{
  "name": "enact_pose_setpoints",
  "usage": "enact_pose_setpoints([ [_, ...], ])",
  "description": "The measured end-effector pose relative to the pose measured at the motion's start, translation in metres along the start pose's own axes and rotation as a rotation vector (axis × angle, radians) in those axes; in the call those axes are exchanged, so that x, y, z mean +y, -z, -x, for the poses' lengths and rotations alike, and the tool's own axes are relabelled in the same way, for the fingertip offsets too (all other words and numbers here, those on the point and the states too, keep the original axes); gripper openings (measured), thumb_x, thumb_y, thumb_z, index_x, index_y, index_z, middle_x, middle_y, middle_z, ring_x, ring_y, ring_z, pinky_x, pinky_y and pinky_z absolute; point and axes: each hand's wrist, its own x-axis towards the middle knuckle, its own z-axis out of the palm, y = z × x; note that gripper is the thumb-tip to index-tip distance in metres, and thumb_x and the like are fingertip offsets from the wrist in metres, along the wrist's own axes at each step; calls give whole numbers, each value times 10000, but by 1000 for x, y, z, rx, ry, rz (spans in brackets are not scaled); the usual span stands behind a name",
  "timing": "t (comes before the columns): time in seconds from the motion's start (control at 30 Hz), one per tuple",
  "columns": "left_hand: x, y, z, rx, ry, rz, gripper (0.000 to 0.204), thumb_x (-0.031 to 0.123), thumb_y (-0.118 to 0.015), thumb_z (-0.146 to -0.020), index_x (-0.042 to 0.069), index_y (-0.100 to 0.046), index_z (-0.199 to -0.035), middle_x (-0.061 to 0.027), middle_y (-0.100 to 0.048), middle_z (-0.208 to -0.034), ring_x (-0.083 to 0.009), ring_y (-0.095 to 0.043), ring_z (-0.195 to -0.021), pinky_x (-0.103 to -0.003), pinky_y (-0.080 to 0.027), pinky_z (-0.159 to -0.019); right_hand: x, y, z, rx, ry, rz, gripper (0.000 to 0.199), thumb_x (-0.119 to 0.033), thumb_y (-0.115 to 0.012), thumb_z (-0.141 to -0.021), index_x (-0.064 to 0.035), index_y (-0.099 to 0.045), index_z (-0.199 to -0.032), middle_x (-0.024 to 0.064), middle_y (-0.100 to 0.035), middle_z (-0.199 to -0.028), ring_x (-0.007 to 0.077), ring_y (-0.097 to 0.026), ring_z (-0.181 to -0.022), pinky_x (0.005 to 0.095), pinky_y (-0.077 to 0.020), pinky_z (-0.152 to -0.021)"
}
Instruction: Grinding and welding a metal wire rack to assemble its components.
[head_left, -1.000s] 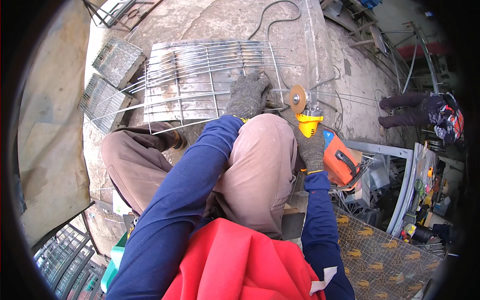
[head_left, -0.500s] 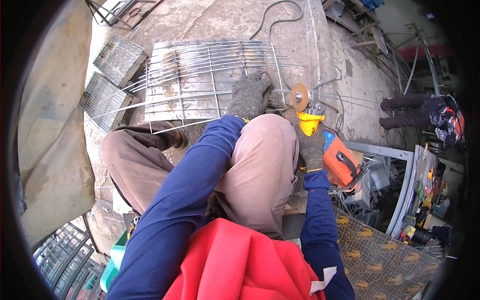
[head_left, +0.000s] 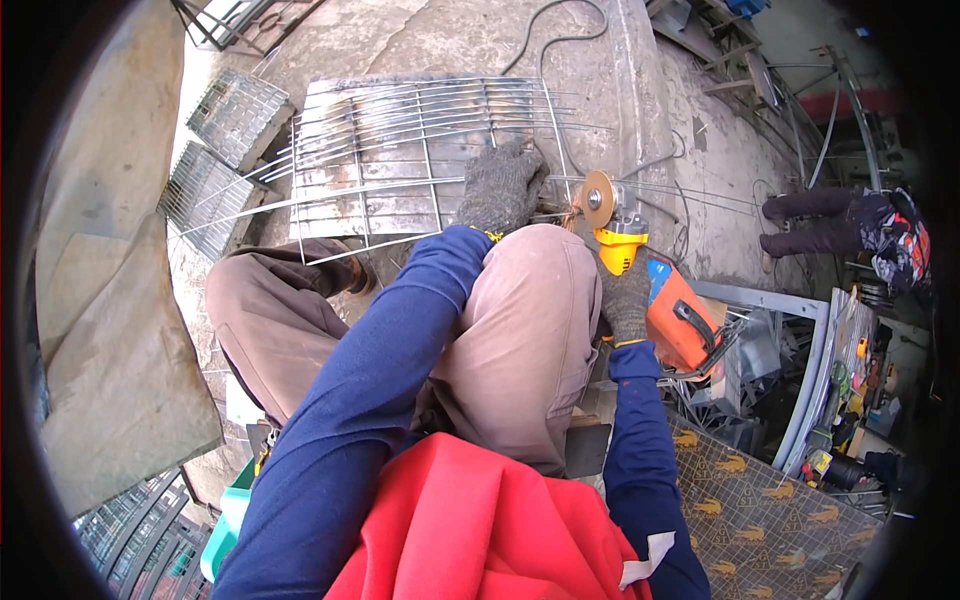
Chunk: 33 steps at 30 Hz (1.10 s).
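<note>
My left hand (head_left: 503, 185), in a grey knit glove, is closed on the thin metal rods (head_left: 400, 187) along the near side of a wire grid (head_left: 425, 150). The grid rests over a shiny metal sheet (head_left: 330, 210) on the floor. In my right hand (head_left: 627, 308), gloved alike, is a yellow angle grinder (head_left: 621, 250). Its brown cutting disc (head_left: 597, 199) meets the rods just right of my left hand. Orange sparks (head_left: 572, 216) show at the disc's left edge. The glove and grinder body hide the exact contact spot.
An orange case-like object (head_left: 682, 325) with a black handle lies right of my right hand. Two wire-mesh boxes (head_left: 238, 120) stand at left. A cable (head_left: 545, 60) snakes across the concrete. Another person (head_left: 845, 225) is at far right. A brown sheet (head_left: 120, 300) hangs at left.
The grinder has moved slightly left, and sparks now come off at the rods. My left hand stays on the rods. The brown sheet at left has shifted its lower edge rightward.
</note>
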Motion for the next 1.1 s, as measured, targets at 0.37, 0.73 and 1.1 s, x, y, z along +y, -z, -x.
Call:
enact_pose_setpoints([
  [0.37,1,-1,0,36,-16,15,195,292,-585,-891,160,-687,-993,-130,-612,-1030,-362,-571,-992,-496,-422,-849,18,-4,-3,35,95,53,630,-382,-759,-759,-26,-477,-1196,247,-643,-967,447,-615,-879,483,-487,-724],
  [0.73,1,0,0,6,0,21,196,291,-576,-899,154,-683,-989,-126,-612,-1015,-344,-576,-987,-485,-421,-853,18,-5,-2,17,18,74,684,-458,-784,-716,-23,-510,-1168,204,-652,-993,387,-648,-892,460,-511,-749],
  [1.1,0,0,-1,-18,5,13,195,286,-575,-894,150,-681,-984,-126,-610,-1008,-344,-571,-987,-484,-417,-848,5,-2,-1,33,66,43,645,-384,-758,-759,-15,-472,-1203,250,-638,-978,445,-617,-874,471,-489,-726],
])
